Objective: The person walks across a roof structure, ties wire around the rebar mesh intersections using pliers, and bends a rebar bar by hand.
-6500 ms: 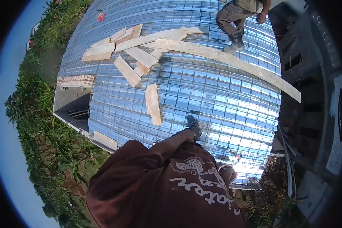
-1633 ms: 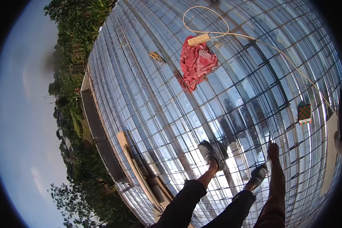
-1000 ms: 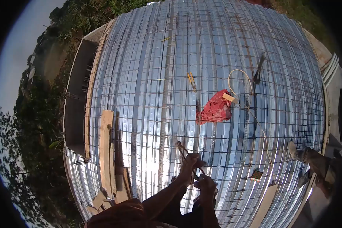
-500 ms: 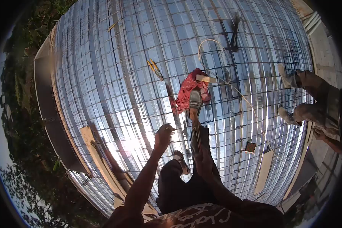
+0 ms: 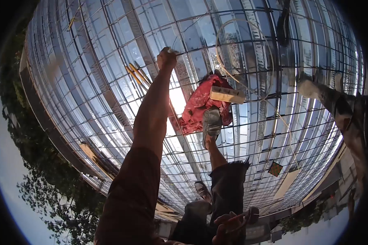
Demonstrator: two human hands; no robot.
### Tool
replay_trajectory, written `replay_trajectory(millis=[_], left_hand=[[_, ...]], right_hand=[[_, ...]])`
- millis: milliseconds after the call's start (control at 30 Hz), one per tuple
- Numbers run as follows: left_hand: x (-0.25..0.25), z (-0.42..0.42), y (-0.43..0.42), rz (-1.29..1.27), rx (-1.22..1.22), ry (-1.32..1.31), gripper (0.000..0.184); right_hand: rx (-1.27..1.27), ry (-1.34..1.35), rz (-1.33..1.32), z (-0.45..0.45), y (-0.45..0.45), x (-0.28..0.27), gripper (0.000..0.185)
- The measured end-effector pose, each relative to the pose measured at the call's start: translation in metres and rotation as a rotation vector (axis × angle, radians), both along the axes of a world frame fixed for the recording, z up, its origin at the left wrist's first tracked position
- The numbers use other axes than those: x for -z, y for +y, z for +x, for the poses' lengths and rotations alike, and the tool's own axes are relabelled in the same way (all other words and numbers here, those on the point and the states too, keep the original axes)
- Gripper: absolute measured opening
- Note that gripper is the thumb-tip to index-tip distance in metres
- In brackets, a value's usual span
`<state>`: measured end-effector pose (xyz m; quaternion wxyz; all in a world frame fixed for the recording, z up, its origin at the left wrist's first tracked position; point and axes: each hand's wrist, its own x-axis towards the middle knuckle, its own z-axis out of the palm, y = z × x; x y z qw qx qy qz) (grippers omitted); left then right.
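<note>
two hands, two spots: right hand (image 5: 227,229) wrapped round red-handled tool (image 5: 253,214), low and close in; left hand (image 5: 167,59) stretched out over steel mesh (image 5: 188,52), can't tell if it's gripping anything. one shoe (image 5: 212,121) over red cloth (image 5: 194,112), power strip (image 5: 227,95) on cloth too. cloth could slip if i put weight there, or loose cable loop (image 5: 222,64) could trip me.

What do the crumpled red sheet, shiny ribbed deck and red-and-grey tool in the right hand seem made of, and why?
Crumpled red sheet: dull fabric probably, by its soft folds; possibly plastic.
Shiny ribbed deck: likely polished sheet metal, by its ribs and mirror glare.
Red-and-grey tool: head perhaps dull metal, by its grey look; blurred.
</note>
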<state>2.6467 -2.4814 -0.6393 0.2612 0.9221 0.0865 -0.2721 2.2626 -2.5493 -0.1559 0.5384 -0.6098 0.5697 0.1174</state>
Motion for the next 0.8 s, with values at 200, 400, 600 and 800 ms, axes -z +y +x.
replay_trajectory(millis=[200, 400, 600, 800], left_hand=[[-0.059, -0.018, 0.029, -0.182, -0.032, -0.404, 0.020], [-0.262, -0.116, 0.080, -0.498, -0.231, 0.293, 0.034], [-0.364, -0.251, 0.197, -0.448, -0.112, 0.577, 0.032], [-0.365, -0.224, 0.274, -0.476, -0.507, 0.429, 0.032]], right_hand=[[-0.166, 0.067, 0.006, 0.023, 0.002, -0.008, 0.056], [-0.228, 0.207, 0.014, 0.058, -0.032, 0.095, 0.019], [-0.448, -0.131, -0.638, 0.211, -0.050, 0.371, 0.025], [-0.552, 0.163, -0.786, 0.304, -0.031, 0.491, 0.041]])
